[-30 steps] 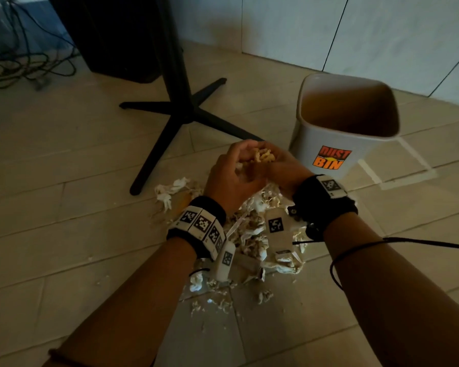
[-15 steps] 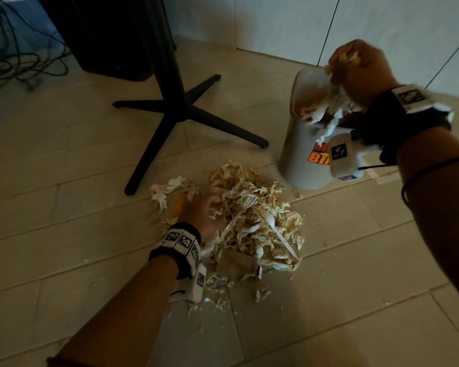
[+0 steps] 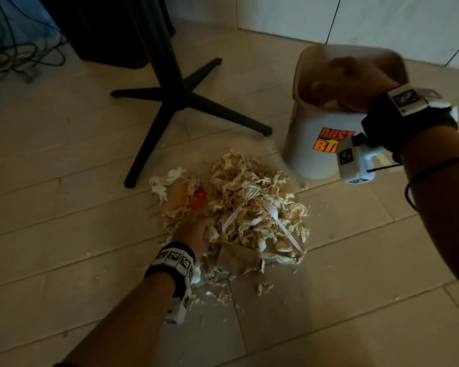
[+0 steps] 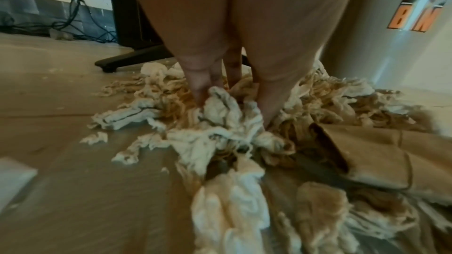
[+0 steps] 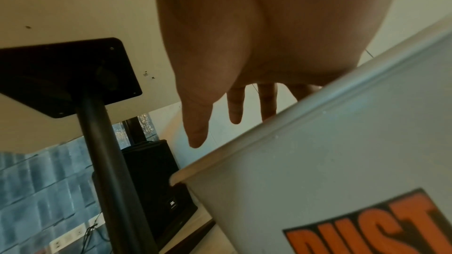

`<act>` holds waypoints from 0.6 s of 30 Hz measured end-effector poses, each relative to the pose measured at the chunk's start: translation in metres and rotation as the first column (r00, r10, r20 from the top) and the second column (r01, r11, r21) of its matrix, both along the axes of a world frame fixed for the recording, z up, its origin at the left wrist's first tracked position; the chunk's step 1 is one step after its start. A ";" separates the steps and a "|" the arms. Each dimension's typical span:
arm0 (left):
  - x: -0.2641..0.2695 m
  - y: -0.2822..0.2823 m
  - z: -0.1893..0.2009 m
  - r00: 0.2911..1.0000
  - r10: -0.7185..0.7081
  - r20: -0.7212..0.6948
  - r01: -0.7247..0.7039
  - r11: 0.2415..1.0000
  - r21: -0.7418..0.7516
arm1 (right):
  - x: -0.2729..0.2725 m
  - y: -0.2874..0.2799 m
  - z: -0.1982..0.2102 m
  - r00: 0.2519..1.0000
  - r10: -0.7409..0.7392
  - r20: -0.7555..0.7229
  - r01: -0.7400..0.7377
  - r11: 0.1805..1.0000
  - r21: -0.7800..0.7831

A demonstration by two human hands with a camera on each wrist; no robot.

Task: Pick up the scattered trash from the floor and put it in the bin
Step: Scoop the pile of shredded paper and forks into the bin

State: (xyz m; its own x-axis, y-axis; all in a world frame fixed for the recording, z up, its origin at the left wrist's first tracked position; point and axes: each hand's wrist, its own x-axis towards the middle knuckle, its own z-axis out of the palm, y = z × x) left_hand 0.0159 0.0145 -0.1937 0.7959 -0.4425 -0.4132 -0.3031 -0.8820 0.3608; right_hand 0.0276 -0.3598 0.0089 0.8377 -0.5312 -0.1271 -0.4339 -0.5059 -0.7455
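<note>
Right hand [image 3: 355,83] now emptied, fingers spread over bin [image 3: 310,154]. Left hand [image 3: 196,234] dug into trash pile [image 3: 255,207] on floor just beside bin, fingers closing on shreds. Mid-clearing; next: scoop another handful, carry over.

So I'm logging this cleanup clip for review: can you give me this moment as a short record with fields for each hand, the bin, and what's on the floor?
left hand: fingers dug into the trash pile, gripping shreds
right hand: over the open bin, fingers straight, holding nothing
bin: upright on the floor, labelled DUST BIN, some trash visible inside
floor trash: paper shreds, two white plastic forks on top, brown paper bag, orange and red scrap
nearby: black table base
task state: most of the pile not yet binned
</note>
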 end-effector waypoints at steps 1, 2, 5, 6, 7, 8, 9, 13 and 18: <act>0.000 0.001 0.001 1.000 0.020 0.008 -0.020 1.000 -0.009 | 0.000 0.002 0.001 1.000 -0.003 -0.002 0.003 1.000 -0.030; 0.000 0.002 0.003 0.999 0.035 0.014 -0.035 0.999 -0.015 | 0.000 0.004 0.002 1.000 0.005 0.001 -0.005 0.997 -0.072; 0.006 0.004 0.014 0.995 0.094 0.039 -0.091 0.993 -0.070 | 0.002 0.012 0.008 0.997 0.034 0.068 -0.023 0.987 -0.156; 0.009 0.004 0.018 0.990 0.134 0.039 -0.129 0.985 -0.112 | 0.002 0.016 0.011 0.994 0.026 0.102 -0.007 0.982 -0.188; 0.012 0.004 0.024 0.984 0.175 0.041 -0.167 0.974 -0.155 | 0.002 0.020 0.014 0.989 0.025 0.144 0.010 0.973 -0.232; 0.015 0.003 0.032 0.976 0.213 0.044 -0.201 0.960 -0.197 | 0.002 0.026 0.017 0.981 0.031 0.194 0.025 0.960 -0.280; 0.018 0.001 0.040 0.967 0.252 0.038 -0.236 0.942 -0.240 | 0.002 0.034 0.022 0.965 0.048 0.258 0.038 0.947 -0.318; 0.030 -0.011 0.076 0.939 0.344 -0.013 -0.314 0.841 -0.441 | 0.003 0.078 0.035 0.887 0.159 0.434 -0.012 0.946 -0.324; 0.034 -0.034 0.120 0.939 0.343 0.009 -0.258 0.722 -0.643 | 0.006 0.127 0.026 0.889 0.249 0.385 -0.247 0.967 -0.056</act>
State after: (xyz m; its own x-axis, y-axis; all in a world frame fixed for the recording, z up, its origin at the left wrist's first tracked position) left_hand 0.0501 -0.0196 -0.0739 0.9552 -0.2947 -0.0253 -0.1392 -0.5235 0.8406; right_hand 0.0334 -0.2326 0.0354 0.9247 -0.2993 0.2353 0.0276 -0.5637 -0.8255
